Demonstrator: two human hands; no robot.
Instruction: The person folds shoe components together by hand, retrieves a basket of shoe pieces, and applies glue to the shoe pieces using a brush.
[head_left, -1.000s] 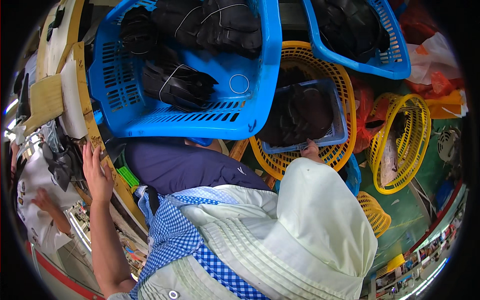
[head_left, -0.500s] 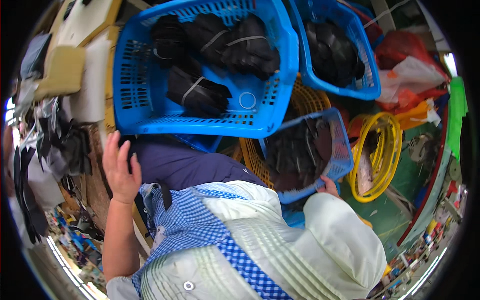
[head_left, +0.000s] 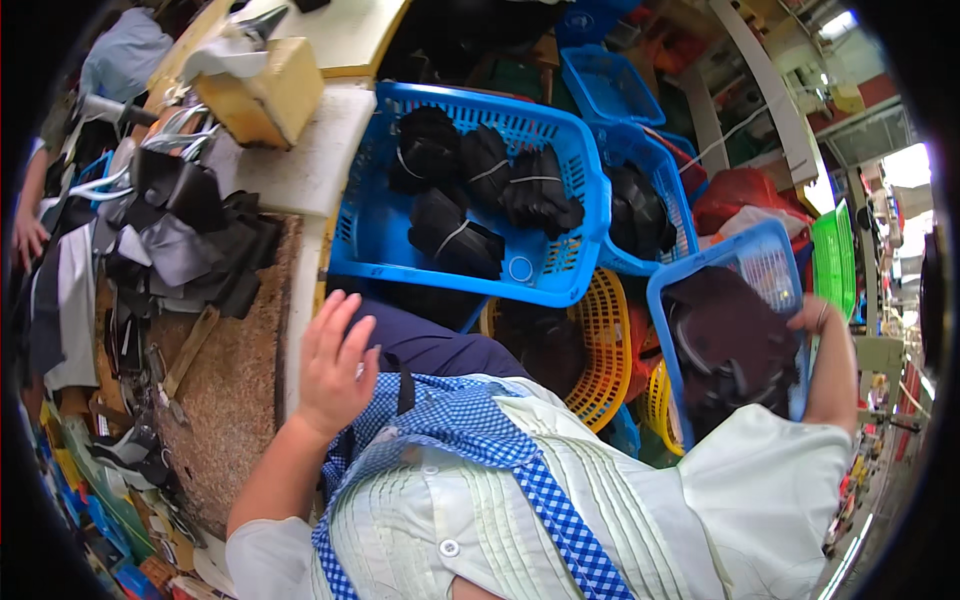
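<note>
My right hand [head_left: 816,316] grips the rim of a small light-blue plastic basket [head_left: 662,352], held tilted at my right side. Dark brown and black flat pieces [head_left: 728,335] lie inside it. My left hand [head_left: 337,362] is raised at the near left corner of a large blue basket [head_left: 450,287], fingers spread and holding nothing. In that basket lie several bundles of black pieces [head_left: 455,240] bound with pale bands, beside a white ring [head_left: 520,269].
A round yellow basket [head_left: 603,345] with dark pieces stands below the large one. Behind are another blue basket [head_left: 672,170] with black pieces and red bags [head_left: 745,197]. On the left, a worn workbench [head_left: 235,400] carries black scraps [head_left: 185,225] and a yellowish block [head_left: 262,95]. Another person's hand [head_left: 30,238] shows far left.
The small light-blue basket has come up and right in my right hand, off the yellow basket. My view has turned, showing more workbench. The left hand stays open.
</note>
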